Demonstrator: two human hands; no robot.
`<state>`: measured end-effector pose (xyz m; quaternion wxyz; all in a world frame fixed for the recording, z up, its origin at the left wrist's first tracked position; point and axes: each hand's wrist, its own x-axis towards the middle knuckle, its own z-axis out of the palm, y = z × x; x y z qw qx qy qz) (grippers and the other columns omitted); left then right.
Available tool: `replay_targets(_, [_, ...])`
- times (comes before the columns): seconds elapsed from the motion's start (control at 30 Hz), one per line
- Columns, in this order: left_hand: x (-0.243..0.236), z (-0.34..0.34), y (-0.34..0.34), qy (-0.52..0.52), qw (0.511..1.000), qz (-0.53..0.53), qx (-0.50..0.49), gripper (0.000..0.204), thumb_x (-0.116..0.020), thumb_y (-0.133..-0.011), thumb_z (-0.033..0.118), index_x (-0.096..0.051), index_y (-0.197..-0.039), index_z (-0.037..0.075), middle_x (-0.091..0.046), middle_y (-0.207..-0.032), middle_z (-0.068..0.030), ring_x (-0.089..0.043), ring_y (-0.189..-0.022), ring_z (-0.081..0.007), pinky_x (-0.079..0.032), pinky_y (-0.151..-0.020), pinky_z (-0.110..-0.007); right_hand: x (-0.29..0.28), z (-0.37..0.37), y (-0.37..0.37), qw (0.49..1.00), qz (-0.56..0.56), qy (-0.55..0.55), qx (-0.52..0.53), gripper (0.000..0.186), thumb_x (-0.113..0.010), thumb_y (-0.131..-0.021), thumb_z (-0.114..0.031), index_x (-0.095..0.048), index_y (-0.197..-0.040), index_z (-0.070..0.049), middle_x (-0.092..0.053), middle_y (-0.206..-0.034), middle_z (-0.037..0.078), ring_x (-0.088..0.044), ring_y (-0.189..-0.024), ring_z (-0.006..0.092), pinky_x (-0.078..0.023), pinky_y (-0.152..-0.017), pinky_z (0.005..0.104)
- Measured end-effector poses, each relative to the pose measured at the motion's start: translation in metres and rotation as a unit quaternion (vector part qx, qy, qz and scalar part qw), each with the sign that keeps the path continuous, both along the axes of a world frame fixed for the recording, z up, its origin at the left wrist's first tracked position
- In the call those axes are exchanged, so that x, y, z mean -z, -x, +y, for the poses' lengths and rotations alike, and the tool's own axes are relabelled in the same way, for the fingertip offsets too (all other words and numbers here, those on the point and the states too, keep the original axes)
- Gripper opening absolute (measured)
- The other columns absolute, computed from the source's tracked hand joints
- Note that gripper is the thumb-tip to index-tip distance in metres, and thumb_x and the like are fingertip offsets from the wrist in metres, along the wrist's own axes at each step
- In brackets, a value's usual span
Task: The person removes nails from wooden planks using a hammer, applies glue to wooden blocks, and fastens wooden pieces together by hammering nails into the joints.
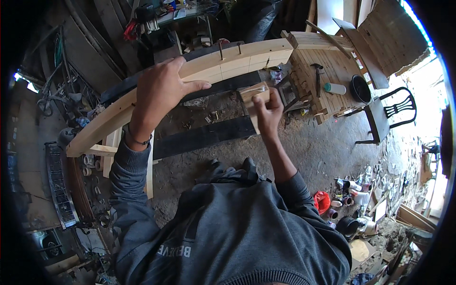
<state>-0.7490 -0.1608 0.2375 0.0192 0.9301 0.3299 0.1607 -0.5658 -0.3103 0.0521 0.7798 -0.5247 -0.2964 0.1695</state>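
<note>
While the left hand (159, 92) is gripping a long, pale, curved wooden beam (235, 66) in front of the person (228, 223), two slim, dark pins (221, 51) are jutting from its lined surface. On its near side, the right hand (269, 113) is clasping a small, light-brown wooden block (249, 100).

Slatted wooden surface (304, 71) on right. On it: hammer (318, 78), white bottle (337, 89) lying on its side between hammer and black bowl (360, 89). Grey floor (308, 145): dark chair (377, 124) standing, red bag (321, 203), black container (347, 226), scattered litter lower right, mostly too small to tell.
</note>
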Motion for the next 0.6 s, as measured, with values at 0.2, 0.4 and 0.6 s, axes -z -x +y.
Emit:
replay_targets(0.2, [0.002, -0.003, -0.003, -0.004, 1.000, 0.010, 0.008, 0.070, -0.083, -0.069, 0.063, -0.068, -0.096, 0.000, -0.072, -0.090, -0.0191, -0.074, -0.082, -0.0322, -0.058, -0.074, -0.041, 0.017, 0.031, 0.012, 1.000, -0.001, -0.009, -0.014, 0.037, -0.080, -0.088, -0.033, -0.059, -0.100, -0.005, -0.062, -0.087, 0.000, -0.059, -0.078, 0.0069, -0.049, -0.069, 0.0246])
replay_targets(0.4, [0.000, -0.007, -0.005, -0.008, 1.000, 0.010, 0.002, 0.067, -0.083, -0.069, 0.062, -0.066, -0.090, 0.000, -0.072, -0.087, -0.0177, -0.073, -0.080, -0.0320, -0.058, -0.072, -0.041, 0.015, 0.044, 0.017, 0.999, 0.035, -0.005, -0.018, 0.038, -0.079, -0.089, -0.035, -0.057, -0.099, -0.005, -0.062, -0.086, 0.001, -0.060, -0.078, 0.0081, -0.050, -0.068, 0.0258])
replay_targets(0.6, [0.004, -0.006, -0.005, -0.010, 1.000, -0.001, 0.014, 0.066, -0.084, -0.069, 0.061, -0.065, -0.087, 0.000, -0.071, -0.085, -0.0175, -0.072, -0.078, -0.0330, -0.057, -0.070, -0.041, 0.010, 0.052, 0.018, 0.999, 0.029, -0.003, -0.026, 0.039, -0.079, -0.089, -0.036, -0.058, -0.099, -0.005, -0.064, -0.085, 0.001, -0.061, -0.076, 0.0085, -0.050, -0.067, 0.0262])
